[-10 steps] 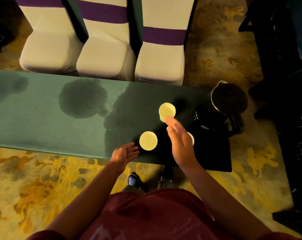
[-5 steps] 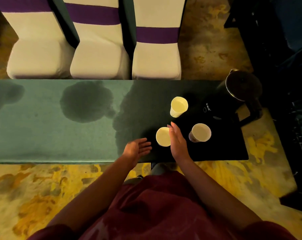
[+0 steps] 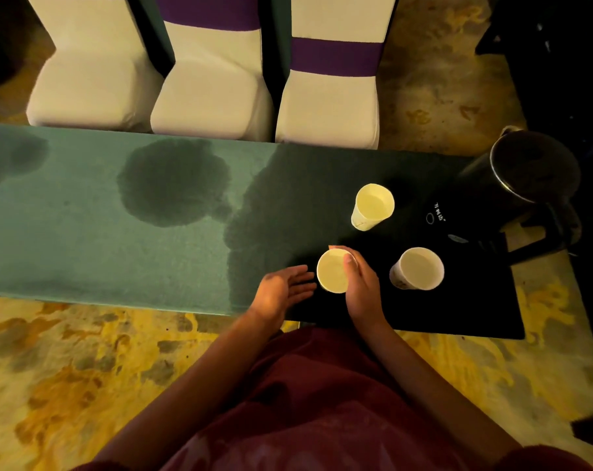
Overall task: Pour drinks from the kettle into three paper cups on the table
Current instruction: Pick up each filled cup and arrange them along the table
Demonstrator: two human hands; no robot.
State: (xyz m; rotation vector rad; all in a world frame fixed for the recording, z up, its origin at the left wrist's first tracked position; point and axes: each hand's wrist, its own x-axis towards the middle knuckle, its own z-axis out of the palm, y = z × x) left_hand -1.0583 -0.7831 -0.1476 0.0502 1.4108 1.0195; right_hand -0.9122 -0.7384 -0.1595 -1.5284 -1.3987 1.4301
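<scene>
Right hand (image 3: 361, 288) clamped on near cup (image 3: 334, 270), fingers wrapped behind rim. Left hand (image 3: 281, 290) open, palm up, just beside that cup. Two more cups (image 3: 419, 268) (image 3: 373, 206) upright on bench (image 3: 84, 232). Kettle (image 3: 526, 185) at right end.

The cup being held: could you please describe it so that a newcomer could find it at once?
Look at the dark right end of the green table, beside the black kettle. Of three paper cups, it is the nearest cup, the only one with the right hand around it.
</scene>
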